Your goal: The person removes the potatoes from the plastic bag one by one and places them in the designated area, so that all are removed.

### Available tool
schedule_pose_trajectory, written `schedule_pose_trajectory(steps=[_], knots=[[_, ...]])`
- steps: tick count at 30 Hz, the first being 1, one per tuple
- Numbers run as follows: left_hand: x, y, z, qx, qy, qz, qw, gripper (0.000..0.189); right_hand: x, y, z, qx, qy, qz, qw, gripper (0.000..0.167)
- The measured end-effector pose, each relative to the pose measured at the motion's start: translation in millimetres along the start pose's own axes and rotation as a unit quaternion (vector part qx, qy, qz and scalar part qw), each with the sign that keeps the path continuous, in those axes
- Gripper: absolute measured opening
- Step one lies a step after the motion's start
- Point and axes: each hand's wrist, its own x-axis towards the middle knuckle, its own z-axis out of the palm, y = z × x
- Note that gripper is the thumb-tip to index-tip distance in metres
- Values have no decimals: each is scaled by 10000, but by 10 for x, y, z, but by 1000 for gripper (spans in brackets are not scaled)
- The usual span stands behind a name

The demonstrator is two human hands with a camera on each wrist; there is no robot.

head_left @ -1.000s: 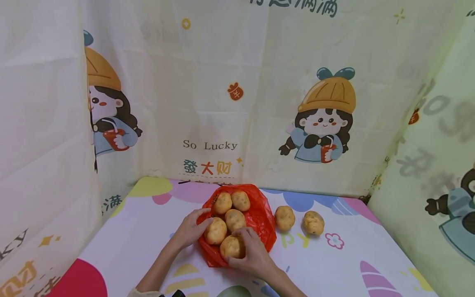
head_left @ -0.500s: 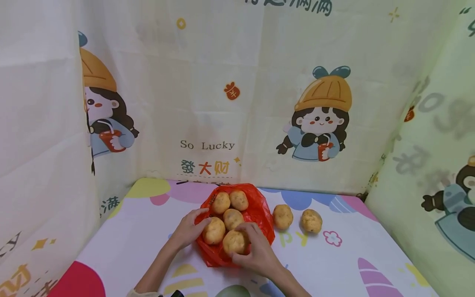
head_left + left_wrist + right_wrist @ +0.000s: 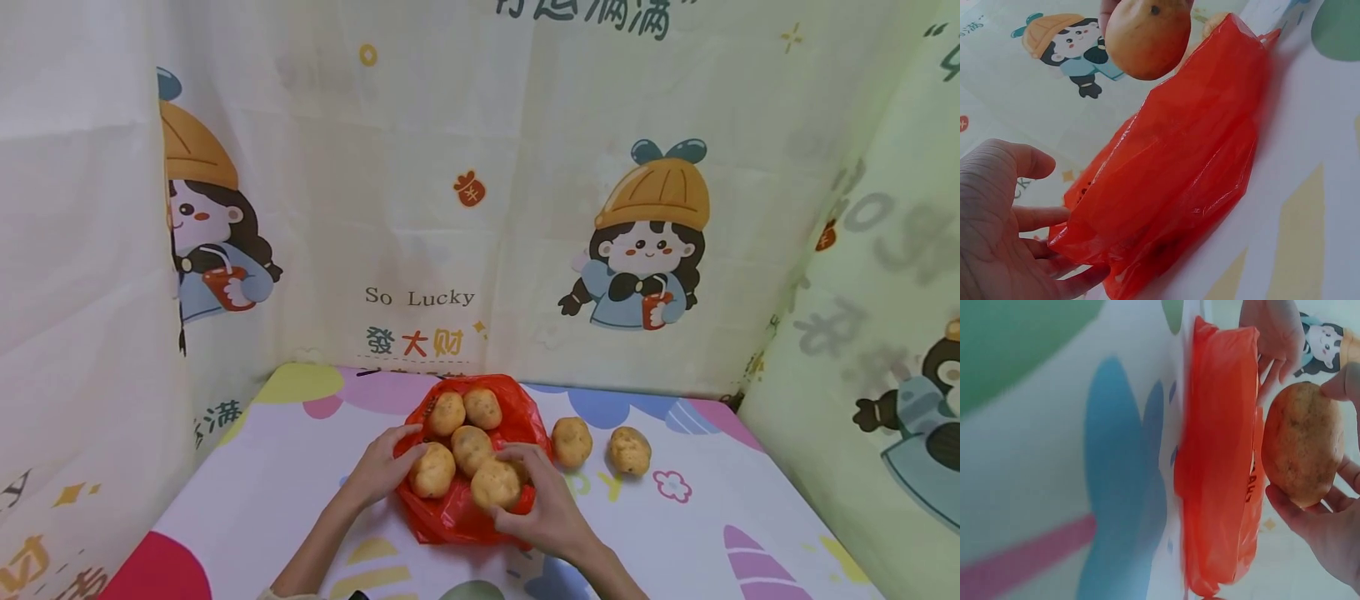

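My right hand [image 3: 553, 510] holds a potato [image 3: 495, 486] between thumb and fingers over the front right of a red plastic bag [image 3: 525, 412]. In the right wrist view that potato [image 3: 1304, 444] is up above the bag's rim. Several other potatoes [image 3: 472, 450] lie inside the bag, whose mouth is spread wide. At the bag's left side is my left hand [image 3: 380, 468], its thumb close to the front left potato [image 3: 432, 469]. The left wrist view shows its loosely bent fingers right at the bag's side [image 3: 1166, 187].
Two loose potatoes, one nearer the bag [image 3: 572, 442] and one farther right [image 3: 629, 451], lie on the patterned tabletop [image 3: 667, 533]. Cream cloth [image 3: 525, 250] printed with cartoon figures hangs behind the table and along both sides.
My right hand has lifted the front potato from its place in the bag and carried it to the right. My left hand stays at the bag's left side.
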Motion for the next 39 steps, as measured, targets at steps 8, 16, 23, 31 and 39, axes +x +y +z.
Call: schedule_pose_trajectory(steps=[8,16,23,31,39], knots=[[7,22,1,2,-42,-40,10000,50,-77,101,-134,35,-250,-336,9991,64],[19,48,-28,51,-17,-19,10000,48,-141,237,-355,-45,-258,-567,9980,65],[15,29,-30,46,-4,-21,10000,48,-241,350,-573,-189,-330,-88,9992,67],[0,2,-8,-32,-40,-60,10000,49,-370,466,-713,-237,-348,-129,9990,74],[8,-3,1,30,-46,-101,9999,48,-418,575,-771,-57,-46,-412,9991,79]])
